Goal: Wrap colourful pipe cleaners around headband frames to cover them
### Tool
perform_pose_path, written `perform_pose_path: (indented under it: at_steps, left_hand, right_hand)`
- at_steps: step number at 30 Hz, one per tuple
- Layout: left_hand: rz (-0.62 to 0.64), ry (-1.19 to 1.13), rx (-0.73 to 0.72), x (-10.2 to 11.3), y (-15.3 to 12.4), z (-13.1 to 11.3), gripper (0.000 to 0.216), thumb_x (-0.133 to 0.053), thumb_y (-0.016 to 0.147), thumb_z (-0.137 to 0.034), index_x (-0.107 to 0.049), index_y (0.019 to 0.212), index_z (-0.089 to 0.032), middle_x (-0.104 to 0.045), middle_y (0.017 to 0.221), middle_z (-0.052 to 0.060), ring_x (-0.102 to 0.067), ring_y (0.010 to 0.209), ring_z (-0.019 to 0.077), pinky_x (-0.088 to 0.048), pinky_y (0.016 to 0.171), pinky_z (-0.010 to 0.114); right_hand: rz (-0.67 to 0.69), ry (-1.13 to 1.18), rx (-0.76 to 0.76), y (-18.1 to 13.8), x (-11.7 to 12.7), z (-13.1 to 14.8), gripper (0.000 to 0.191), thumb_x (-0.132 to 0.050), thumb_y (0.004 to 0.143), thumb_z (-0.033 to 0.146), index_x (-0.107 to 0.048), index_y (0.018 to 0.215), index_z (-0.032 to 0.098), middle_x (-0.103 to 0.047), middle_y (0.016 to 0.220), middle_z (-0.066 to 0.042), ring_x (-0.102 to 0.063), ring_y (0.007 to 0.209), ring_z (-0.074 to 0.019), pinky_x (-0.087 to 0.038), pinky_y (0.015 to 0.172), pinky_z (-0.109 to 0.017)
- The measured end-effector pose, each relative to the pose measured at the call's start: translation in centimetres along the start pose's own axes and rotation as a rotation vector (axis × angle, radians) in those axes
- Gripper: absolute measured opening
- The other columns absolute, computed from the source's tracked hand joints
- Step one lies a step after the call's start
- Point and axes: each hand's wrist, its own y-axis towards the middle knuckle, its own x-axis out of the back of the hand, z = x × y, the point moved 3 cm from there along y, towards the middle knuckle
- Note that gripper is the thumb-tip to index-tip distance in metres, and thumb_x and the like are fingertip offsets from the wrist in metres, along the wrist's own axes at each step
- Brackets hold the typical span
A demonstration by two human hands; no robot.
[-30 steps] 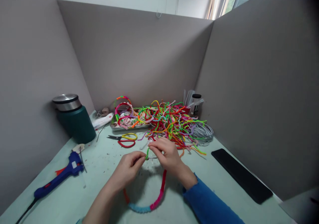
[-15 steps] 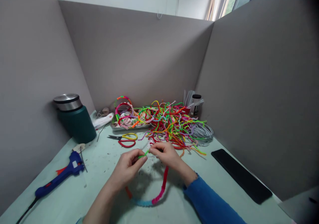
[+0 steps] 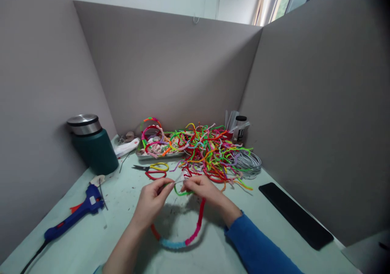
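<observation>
Between my hands is a wire hoop, its lower part wrapped in orange, light blue, pink and red fuzzy pipe cleaner. My left hand pinches the thin bare wire at the hoop's far side. Close by on the right, my right hand is closed at the same stretch, with a green pipe cleaner at its fingertips. The green strand curves below the wire from one hand to the other. My fingers hide where it meets the wire.
Behind the hands lie scissors, a heap of colourful pipe cleaners, a metal tray with finished hoops, and a grey wire coil. A blue glue gun and green flask are left; a black strip lies right.
My left hand has shifted slightly left, widening the gap between my hands and exposing bare wire. The green pipe cleaner, earlier short between my fingertips, now loops below the wire.
</observation>
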Motion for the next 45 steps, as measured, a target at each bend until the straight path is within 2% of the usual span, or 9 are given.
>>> perform_pose_path:
  at_steps: [4, 7, 11, 15, 17, 26, 32, 36, 45]
  left_hand:
    - [-0.132, 0.082, 0.062, 0.6, 0.2, 0.8, 0.031, -0.053, 0.078, -0.045, -0.066, 0.083, -0.018, -0.062, 0.067, 0.0, -0.051, 0.062, 0.0142, -0.038, 0.058, 0.023]
    - [-0.183, 0.101, 0.096, 0.8, 0.2, 1.1, 0.031, -0.052, 0.078, -0.046, -0.067, 0.084, -0.019, -0.065, 0.071, 0.0, -0.054, 0.066, 0.0154, -0.039, 0.062, 0.023]
    - [-0.219, 0.089, 0.125, 1.0, 0.3, 1.5, 0.033, -0.053, 0.077, -0.047, -0.067, 0.084, -0.019, -0.068, 0.075, 0.001, -0.057, 0.072, 0.0171, -0.04, 0.065, 0.024]
    - [-0.197, 0.063, 0.123, 0.9, 0.5, 2.0, 0.033, -0.053, 0.076, -0.048, -0.066, 0.084, -0.018, -0.068, 0.076, 0.002, -0.056, 0.071, 0.017, -0.04, 0.065, 0.024]
    - [-0.186, 0.054, 0.123, 0.8, 0.6, 2.2, 0.033, -0.053, 0.076, -0.047, -0.066, 0.083, -0.017, -0.067, 0.076, 0.002, -0.056, 0.071, 0.017, -0.04, 0.065, 0.024]
    - [-0.113, -0.021, 0.102, 0.2, 0.6, 1.6, 0.03, -0.053, 0.077, -0.041, -0.065, 0.089, -0.017, -0.068, 0.084, 0.004, -0.06, 0.079, 0.0189, -0.044, 0.071, 0.027]
    - [-0.13, 0.128, 0.048, 0.3, 0.4, 1.1, 0.027, -0.049, 0.08, -0.038, -0.065, 0.089, -0.019, -0.069, 0.083, 0.003, -0.061, 0.076, 0.0183, -0.045, 0.07, 0.027]
    - [-0.099, 0.17, 0.012, 0.2, 0.3, 0.8, 0.027, -0.045, 0.083, -0.037, -0.064, 0.091, -0.019, -0.069, 0.086, 0.003, -0.061, 0.079, 0.0179, -0.045, 0.072, 0.027]
    - [0.167, 0.194, -0.219, -1.0, -0.7, -1.6, 0.025, -0.044, 0.086, -0.031, -0.065, 0.082, -0.018, -0.063, 0.075, 0.003, -0.056, 0.07, 0.0152, -0.041, 0.066, 0.024]
  right_hand:
    - [-0.463, -0.058, 0.107, 0.1, 1.5, 0.1, 0.037, -0.043, 0.09, 0.039, -0.069, 0.08, 0.015, -0.063, 0.075, -0.006, -0.056, 0.071, -0.0164, -0.042, 0.065, -0.028]
    - [-0.603, -0.201, 0.345, -0.9, 1.7, 1.8, 0.028, -0.044, 0.091, 0.032, -0.066, 0.081, 0.018, -0.062, 0.083, -0.006, -0.055, 0.082, -0.0184, -0.042, 0.075, -0.032]
    - [-0.399, -0.551, 0.576, -2.1, -0.4, 3.8, 0.019, -0.058, 0.083, 0.036, -0.067, 0.089, 0.021, -0.061, 0.089, -0.006, -0.05, 0.086, -0.0213, -0.038, 0.08, -0.038]
    - [-0.275, -0.783, 0.555, -2.1, -2.3, 3.7, 0.019, -0.062, 0.081, 0.035, -0.064, 0.092, 0.02, -0.061, 0.096, -0.007, -0.046, 0.092, -0.023, -0.031, 0.086, -0.042]
    - [-0.269, -0.771, 0.545, -1.9, -2.6, 3.3, 0.01, -0.056, 0.085, 0.027, -0.062, 0.084, 0.019, -0.061, 0.089, -0.005, -0.046, 0.09, -0.0209, -0.03, 0.088, -0.042]
    - [-0.354, -0.375, 0.449, -1.7, -1.5, 3.3, 0.013, -0.047, 0.087, 0.019, -0.052, 0.075, 0.019, -0.057, 0.076, -0.002, -0.048, 0.081, -0.0176, -0.037, 0.078, -0.033]
    - [-0.225, -0.51, 0.583, -2.4, -2.2, 4.3, 0.005, -0.052, 0.084, 0.022, -0.055, 0.081, 0.019, -0.058, 0.08, -0.005, -0.049, 0.087, -0.0205, -0.034, 0.085, -0.039]
    - [-0.168, -0.557, 0.686, -2.6, -2.7, 4.3, 0.009, -0.047, 0.087, 0.019, -0.056, 0.087, 0.018, -0.058, 0.075, -0.004, -0.05, 0.075, -0.017, -0.037, 0.079, -0.035]
    - [-0.414, -0.414, 0.539, -2.4, -0.5, 5.0, 0.011, -0.054, 0.086, 0.026, -0.063, 0.082, 0.021, -0.062, 0.072, -0.003, -0.053, 0.07, -0.0168, -0.038, 0.071, -0.032]
